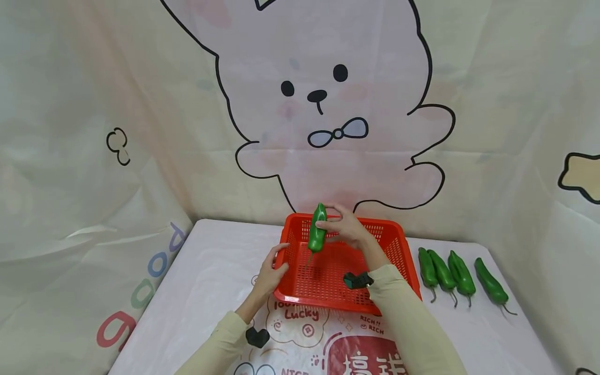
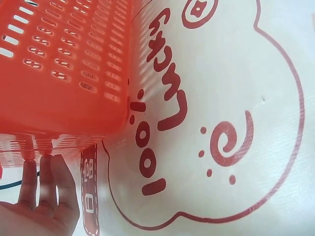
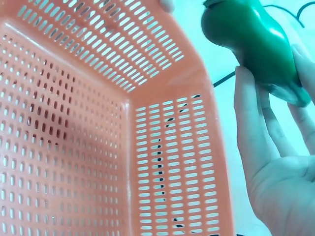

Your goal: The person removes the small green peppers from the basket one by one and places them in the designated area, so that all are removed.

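My right hand (image 1: 346, 227) pinches a long green chili pepper (image 1: 317, 232) between fingers and thumb, its stem hanging down, over the far left part of a red plastic basket (image 1: 323, 303). In the right wrist view the same pepper (image 3: 261, 44) shows glossy and thick, with fingers (image 3: 246, 93) along its side. My left hand (image 1: 269, 273) holds the basket's left side, thumb at the rim. From the left wrist view, several bent fingers (image 2: 47, 182) touch the outside of the perforated basket wall (image 2: 59, 108). Inside the basket, the slotted floor shows.
Several green peppers (image 1: 461, 273) lie on the white table to the right of the basket, one (image 1: 490, 281) a little apart. A printed tablecloth (image 1: 300, 333) covers the table's front. Behind stands a cloth backdrop (image 1: 375, 177) with a cartoon animal.
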The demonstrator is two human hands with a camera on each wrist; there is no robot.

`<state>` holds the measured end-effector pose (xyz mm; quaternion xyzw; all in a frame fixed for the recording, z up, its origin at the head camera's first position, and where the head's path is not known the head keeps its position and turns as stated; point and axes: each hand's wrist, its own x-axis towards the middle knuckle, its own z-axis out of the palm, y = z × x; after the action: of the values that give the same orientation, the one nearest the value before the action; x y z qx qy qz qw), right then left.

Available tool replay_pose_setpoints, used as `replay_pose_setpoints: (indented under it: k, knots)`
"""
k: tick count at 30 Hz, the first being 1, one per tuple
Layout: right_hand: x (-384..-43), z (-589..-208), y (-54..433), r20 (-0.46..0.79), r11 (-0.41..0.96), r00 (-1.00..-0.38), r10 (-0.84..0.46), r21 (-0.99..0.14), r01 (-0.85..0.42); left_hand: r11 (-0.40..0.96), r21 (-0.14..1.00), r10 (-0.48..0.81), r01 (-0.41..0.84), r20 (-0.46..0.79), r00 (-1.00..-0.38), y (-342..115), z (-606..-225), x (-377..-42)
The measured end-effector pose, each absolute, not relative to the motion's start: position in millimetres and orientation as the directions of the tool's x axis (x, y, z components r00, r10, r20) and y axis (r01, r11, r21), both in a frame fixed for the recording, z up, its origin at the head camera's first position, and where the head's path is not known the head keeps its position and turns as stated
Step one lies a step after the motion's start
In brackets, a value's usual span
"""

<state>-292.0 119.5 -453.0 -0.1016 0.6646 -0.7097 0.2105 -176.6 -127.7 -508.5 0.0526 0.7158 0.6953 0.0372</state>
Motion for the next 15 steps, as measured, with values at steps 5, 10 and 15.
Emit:
replay_pose_setpoints:
  k: [5,10,15]
  knots:
    - [-288,-445,122,-0.125,-0.072,-0.907,-0.402,-0.983,0.168,0.014,1.0,0.128,0.025,0.023,-0.991,-129,-510,-177]
    - [-282,-438,124,-0.104,-0.089,-0.917,-0.385,-0.985,0.149,0.011,1.0,0.135,0.026,0.024,-0.991,-129,-511,-178]
    - [-275,-432,127,-0.089,-0.091,-0.924,-0.373,-0.987,0.132,0.01,1.0,0.141,0.008,0.006,-0.99,-129,-511,-178]
